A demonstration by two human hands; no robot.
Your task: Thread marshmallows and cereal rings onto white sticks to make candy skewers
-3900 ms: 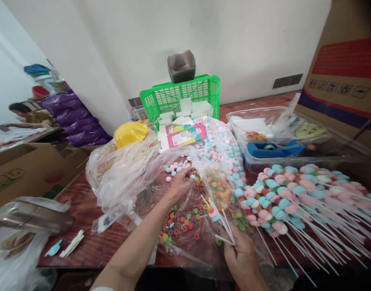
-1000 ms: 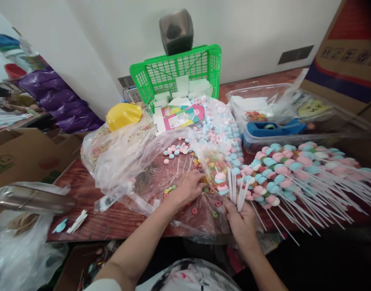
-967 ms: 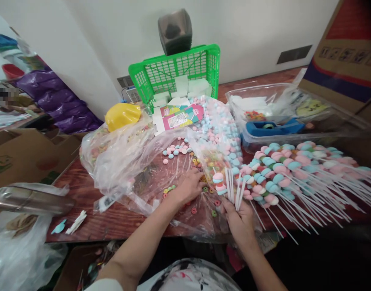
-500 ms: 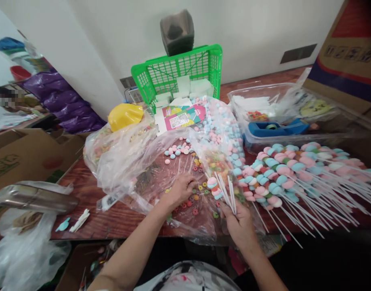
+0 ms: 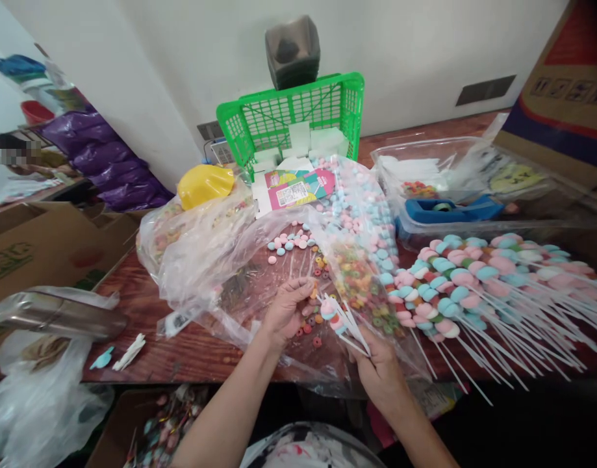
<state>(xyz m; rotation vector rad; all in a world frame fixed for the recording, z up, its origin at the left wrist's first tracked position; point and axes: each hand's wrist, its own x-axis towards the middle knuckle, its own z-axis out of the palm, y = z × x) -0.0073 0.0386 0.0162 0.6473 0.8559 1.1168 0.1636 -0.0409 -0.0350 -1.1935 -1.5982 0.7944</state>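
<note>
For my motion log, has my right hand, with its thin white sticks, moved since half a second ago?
Yes, left: your right hand and white sticks are farther from the pile of pink-and-blue candy skewers.

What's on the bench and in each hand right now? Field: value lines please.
left_hand: orange ring piece at the fingers
right_hand: white sticks, one carrying pink and blue pieces
right_side: heap of loaded sticks
behind_heap: blue tape dispenser
back: green crate
far_left: metal flask, lying down
</note>
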